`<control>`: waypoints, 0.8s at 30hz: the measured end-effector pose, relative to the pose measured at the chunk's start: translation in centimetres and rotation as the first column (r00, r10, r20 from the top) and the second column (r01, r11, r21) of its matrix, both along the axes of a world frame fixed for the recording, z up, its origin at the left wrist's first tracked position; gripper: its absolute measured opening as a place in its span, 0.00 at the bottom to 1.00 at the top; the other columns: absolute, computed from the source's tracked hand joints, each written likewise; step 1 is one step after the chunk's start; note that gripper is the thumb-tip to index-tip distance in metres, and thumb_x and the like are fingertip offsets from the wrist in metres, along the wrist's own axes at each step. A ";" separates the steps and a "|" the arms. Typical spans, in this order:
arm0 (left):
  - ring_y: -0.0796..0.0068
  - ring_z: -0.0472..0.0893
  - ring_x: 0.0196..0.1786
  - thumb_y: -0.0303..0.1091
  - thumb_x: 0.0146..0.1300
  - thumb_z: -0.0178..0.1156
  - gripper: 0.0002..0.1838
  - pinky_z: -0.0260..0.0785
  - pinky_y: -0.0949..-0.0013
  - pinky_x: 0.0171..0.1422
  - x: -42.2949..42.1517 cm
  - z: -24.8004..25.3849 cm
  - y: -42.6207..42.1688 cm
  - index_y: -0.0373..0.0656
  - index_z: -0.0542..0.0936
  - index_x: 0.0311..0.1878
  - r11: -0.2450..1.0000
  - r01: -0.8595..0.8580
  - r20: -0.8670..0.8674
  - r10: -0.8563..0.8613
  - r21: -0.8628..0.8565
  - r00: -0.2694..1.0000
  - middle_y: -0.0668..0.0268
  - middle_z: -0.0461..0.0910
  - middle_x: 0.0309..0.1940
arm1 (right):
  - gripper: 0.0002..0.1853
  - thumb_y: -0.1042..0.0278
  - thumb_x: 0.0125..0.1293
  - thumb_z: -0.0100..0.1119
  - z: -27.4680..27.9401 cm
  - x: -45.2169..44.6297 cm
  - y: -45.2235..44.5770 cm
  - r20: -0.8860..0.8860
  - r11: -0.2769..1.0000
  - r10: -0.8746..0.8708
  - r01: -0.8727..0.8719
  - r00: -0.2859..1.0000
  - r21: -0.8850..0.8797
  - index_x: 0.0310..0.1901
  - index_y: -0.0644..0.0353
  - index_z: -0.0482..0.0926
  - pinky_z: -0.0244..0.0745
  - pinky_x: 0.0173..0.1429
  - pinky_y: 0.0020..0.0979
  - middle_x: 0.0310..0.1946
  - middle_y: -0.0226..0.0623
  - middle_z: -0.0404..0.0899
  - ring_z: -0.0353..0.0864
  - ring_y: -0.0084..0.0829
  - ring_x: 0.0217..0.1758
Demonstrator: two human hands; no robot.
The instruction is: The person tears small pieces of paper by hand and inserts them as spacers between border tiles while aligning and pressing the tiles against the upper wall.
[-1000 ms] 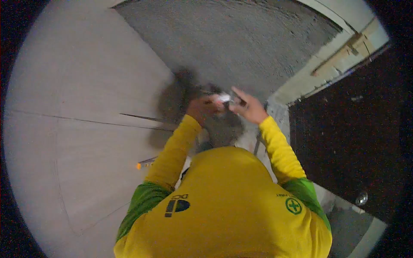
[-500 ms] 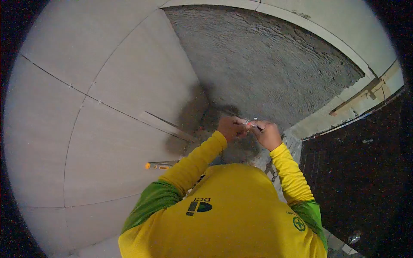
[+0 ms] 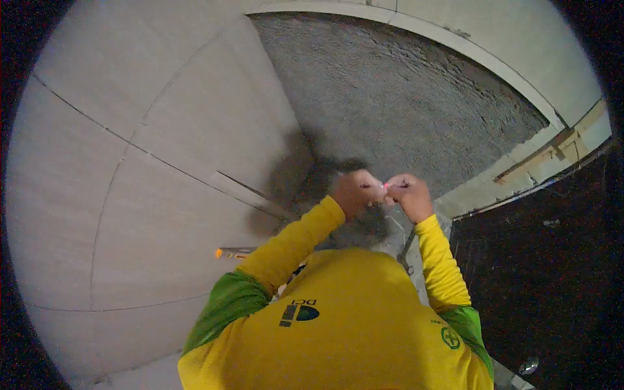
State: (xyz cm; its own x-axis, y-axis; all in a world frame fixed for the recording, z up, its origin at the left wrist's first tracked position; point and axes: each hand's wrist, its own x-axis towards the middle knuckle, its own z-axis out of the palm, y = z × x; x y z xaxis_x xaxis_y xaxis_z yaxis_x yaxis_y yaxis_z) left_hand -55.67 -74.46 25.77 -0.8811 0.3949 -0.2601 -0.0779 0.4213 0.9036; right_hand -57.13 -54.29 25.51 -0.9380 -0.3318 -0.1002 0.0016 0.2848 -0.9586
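Observation:
In front of my chest, both hands are raised with their fingertips almost meeting. My left hand (image 3: 356,195) is closed in a pinch. Opposite it, my right hand (image 3: 411,195) pinches as well. A tiny red piece (image 3: 386,186) shows between the two sets of fingertips; its kind is too small and blurred to tell. Below my right hand hangs a thin white strand (image 3: 398,227), possibly a cord or wire, curving downward. Behind the hands is a wall section coated in rough grey mortar (image 3: 390,97), with my shadow falling near its lower corner.
Large beige tiles (image 3: 195,130) cover the left wall, with dark joints and small spacers. A long tool with a yellow end (image 3: 227,253) lies by my left forearm. At right is a dark panel (image 3: 533,260), with a shiny round fitting (image 3: 529,366) near its lower edge.
My hands have shifted slightly right, and the red piece between them is now more covered by fingers. A white strand now shows hanging below my right hand.

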 end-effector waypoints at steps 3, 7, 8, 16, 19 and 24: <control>0.67 0.83 0.37 0.44 0.56 0.66 0.12 0.75 0.66 0.44 -4.8 -5.1 -3.4 0.44 0.84 0.34 0.988 -0.062 -0.916 -0.109 -0.144 0.386 0.62 0.83 0.32 | 0.12 0.73 0.63 0.60 0.2 -0.9 -3.1 -0.025 0.996 -0.075 0.074 0.997 -0.041 0.47 0.64 0.81 0.77 0.38 0.27 0.36 0.35 0.85 0.83 0.25 0.35; 0.74 0.81 0.32 0.43 0.56 0.66 0.15 0.74 0.70 0.40 -5.8 -2.2 -3.5 0.40 0.83 0.36 0.981 -0.059 -0.981 -0.178 -0.183 0.077 0.65 0.83 0.29 | 0.16 0.72 0.63 0.60 0.6 -1.4 -3.6 0.049 0.928 0.002 0.017 0.999 -0.373 0.53 0.64 0.80 0.77 0.40 0.27 0.40 0.36 0.85 0.83 0.24 0.38; 0.77 0.80 0.32 0.43 0.56 0.65 0.15 0.73 0.73 0.39 -4.5 -2.4 -3.1 0.39 0.83 0.37 0.995 -0.035 -0.824 0.093 0.089 0.559 0.66 0.82 0.30 | 0.16 0.72 0.63 0.60 0.7 -1.4 -3.1 0.046 0.930 -0.009 0.025 0.999 -0.367 0.53 0.64 0.80 0.77 0.40 0.27 0.40 0.36 0.85 0.83 0.24 0.38; 0.81 0.77 0.29 0.43 0.59 0.62 0.17 0.72 0.76 0.37 -2.8 1.2 -4.0 0.37 0.83 0.40 0.944 -0.171 0.140 0.135 0.284 0.981 0.67 0.82 0.31 | 0.16 0.71 0.63 0.62 2.4 -2.1 -3.2 -0.081 0.969 0.144 -0.157 0.986 -0.192 0.52 0.65 0.79 0.76 0.39 0.24 0.35 0.33 0.83 0.80 0.22 0.34; 0.81 0.76 0.30 0.44 0.61 0.59 0.18 0.71 0.77 0.40 -1.6 2.0 -3.9 0.37 0.82 0.41 0.982 0.052 -0.175 -0.019 0.182 0.984 0.67 0.82 0.33 | 0.13 0.72 0.62 0.62 3.2 -1.2 -3.6 -0.099 0.977 0.138 -0.152 0.986 -0.151 0.48 0.65 0.80 0.75 0.38 0.25 0.33 0.33 0.83 0.79 0.21 0.31; 0.69 0.81 0.37 0.42 0.63 0.59 0.11 0.76 0.69 0.43 0.2 1.2 -3.1 0.47 0.82 0.44 0.886 -0.108 -0.094 0.167 0.451 0.982 0.65 0.83 0.37 | 0.11 0.73 0.61 0.63 1.8 -1.9 -3.6 0.029 0.939 0.199 -0.182 0.980 -0.293 0.45 0.65 0.80 0.74 0.37 0.24 0.32 0.32 0.82 0.78 0.22 0.31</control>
